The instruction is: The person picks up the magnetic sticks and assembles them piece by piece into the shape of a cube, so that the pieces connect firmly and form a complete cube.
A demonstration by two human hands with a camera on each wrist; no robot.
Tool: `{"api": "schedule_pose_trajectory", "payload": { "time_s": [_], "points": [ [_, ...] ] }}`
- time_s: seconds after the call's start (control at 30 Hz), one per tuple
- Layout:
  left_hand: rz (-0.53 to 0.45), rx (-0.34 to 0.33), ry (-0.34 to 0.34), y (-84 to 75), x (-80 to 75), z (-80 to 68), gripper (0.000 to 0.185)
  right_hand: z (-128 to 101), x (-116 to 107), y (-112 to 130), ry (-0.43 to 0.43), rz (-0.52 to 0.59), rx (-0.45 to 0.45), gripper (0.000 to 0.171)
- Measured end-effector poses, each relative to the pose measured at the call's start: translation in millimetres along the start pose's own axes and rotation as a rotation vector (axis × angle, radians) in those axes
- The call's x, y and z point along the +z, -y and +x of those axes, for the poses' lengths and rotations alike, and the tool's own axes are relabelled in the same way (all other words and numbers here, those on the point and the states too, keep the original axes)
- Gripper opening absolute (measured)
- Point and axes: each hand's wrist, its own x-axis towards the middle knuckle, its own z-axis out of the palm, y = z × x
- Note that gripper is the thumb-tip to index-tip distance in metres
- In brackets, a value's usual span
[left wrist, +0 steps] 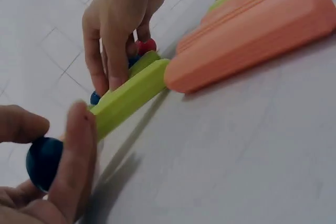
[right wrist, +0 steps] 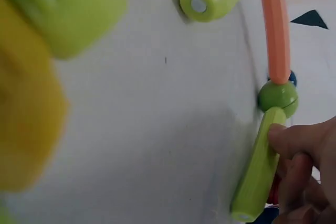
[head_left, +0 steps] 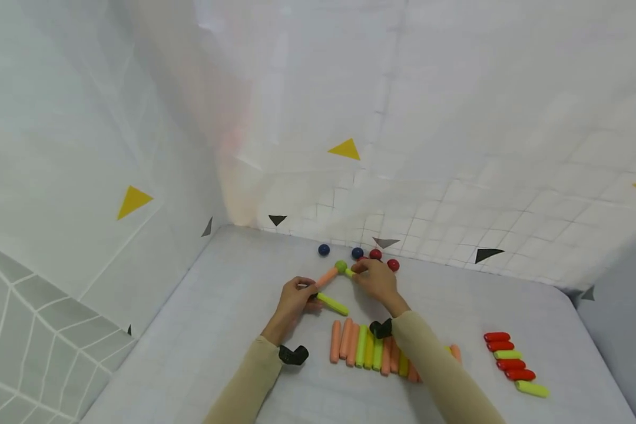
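Note:
My left hand (head_left: 295,299) grips a dark blue ball (left wrist: 43,163) between thumb and fingers. A yellow-green stick (head_left: 333,304) joins that ball and points toward the lower right. From the same corner an orange stick (head_left: 326,277) runs up to a green ball (right wrist: 278,98). My right hand (head_left: 376,281) pinches a second yellow-green stick (right wrist: 257,171), whose upper end touches the green ball. Together the pieces form an angled, open shape. In the head view, the left fingers mostly hide the blue ball and the right hand covers much of the second stick.
Orange, yellow and green sticks (head_left: 361,347) lie in a row in front, partly under the right forearm. Shorter red and yellow-green sticks (head_left: 515,374) are lined up at the right. Loose blue balls (head_left: 324,250) and red balls (head_left: 393,265) sit near the back wall.

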Motion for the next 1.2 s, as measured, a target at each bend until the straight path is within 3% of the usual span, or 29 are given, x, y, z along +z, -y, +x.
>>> {"api": "schedule_pose_trajectory", "payload": {
  "time_s": [0.1, 0.27, 0.37, 0.5, 0.87, 1.2],
  "points": [
    [0.141, 0.021, 0.013, 0.1, 4.2, -4.0, 0.032, 5, 4, 1, 0.002, -0.021, -0.032, 0.015],
    [0.506, 0.184, 0.073, -3.3, 0.0, -6.2, 0.025, 12, 9, 5, -0.002, 0.006, -0.104, 0.014],
    [0.716, 0.293, 0.037, -6.8, -3.8, -5.2, 0.022, 15, 12, 9, 0.027, 0.027, -0.123, 0.015],
    [0.876, 0.376, -0.028, -7.6, -8.0, -2.5, 0.022, 19, 13, 15, 0.081, 0.065, -0.133, 0.017],
    [0.913, 0.362, 0.000, -0.9, -9.9, 5.9, 0.024, 48, 18, 26, 0.011, 0.155, -0.099, 0.034],
    [0.920, 0.338, -0.009, 5.7, -9.2, 7.9, 0.029, 76, 25, 48, 0.211, 0.010, -0.052, 0.049]
  ]
}}
